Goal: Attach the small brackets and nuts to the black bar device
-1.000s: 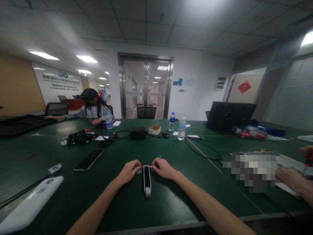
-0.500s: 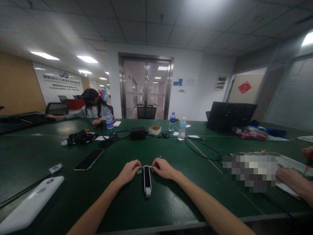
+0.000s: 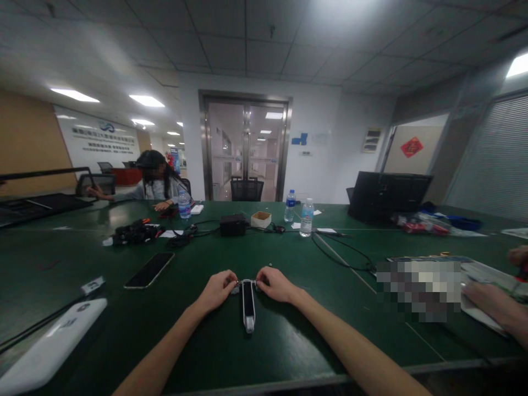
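Note:
A narrow white-framed piece with a dark middle [image 3: 248, 308] lies lengthwise on the green table, its pale rounded end towards me. My left hand [image 3: 218, 289] is closed in a pinch at the left side of its far end, where a small greyish bit shows beneath the fingertips. On the opposite side of that end, my right hand [image 3: 274, 283] pinches with thumb and forefinger. The fingertips hide the small parts between them. Just beyond my right hand, a tiny round metal bit [image 3: 270, 265] rests on the table.
A phone [image 3: 149, 270] and a white casing [image 3: 58, 346] lie to the left. Further back are cables, a black adapter [image 3: 233, 224], an open small box [image 3: 261, 220] and water bottles [image 3: 306, 217]. Another person's hand [image 3: 490, 302] is at the right; a person [image 3: 154, 179] sits across.
My hands and the narrow piece stay in nearly the same place. Across the table, the seated person's hand has risen, lifting a dark frame at the far left.

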{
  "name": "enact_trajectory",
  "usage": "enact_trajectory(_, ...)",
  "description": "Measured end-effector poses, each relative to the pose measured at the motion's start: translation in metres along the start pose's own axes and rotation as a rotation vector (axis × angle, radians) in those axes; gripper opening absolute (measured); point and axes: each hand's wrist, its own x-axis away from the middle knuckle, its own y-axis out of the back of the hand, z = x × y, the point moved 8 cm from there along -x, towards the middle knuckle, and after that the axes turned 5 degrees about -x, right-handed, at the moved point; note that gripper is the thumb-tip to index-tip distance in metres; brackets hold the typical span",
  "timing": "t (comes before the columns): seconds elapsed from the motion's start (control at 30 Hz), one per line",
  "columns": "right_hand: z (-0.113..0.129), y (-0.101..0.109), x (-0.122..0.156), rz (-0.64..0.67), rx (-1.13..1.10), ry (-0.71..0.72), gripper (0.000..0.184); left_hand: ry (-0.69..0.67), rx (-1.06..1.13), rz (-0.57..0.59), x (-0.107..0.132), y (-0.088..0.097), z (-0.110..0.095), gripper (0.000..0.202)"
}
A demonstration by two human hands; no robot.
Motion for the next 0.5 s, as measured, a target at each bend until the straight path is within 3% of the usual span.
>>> enact_trajectory(0.5, 0.0030, 0.0009, 0.0010, 0.016, -0.007, -0.002, 0.012, -0.014, -0.013, 0.034, 0.0019, -0.0001, -0.0053, 0.026)
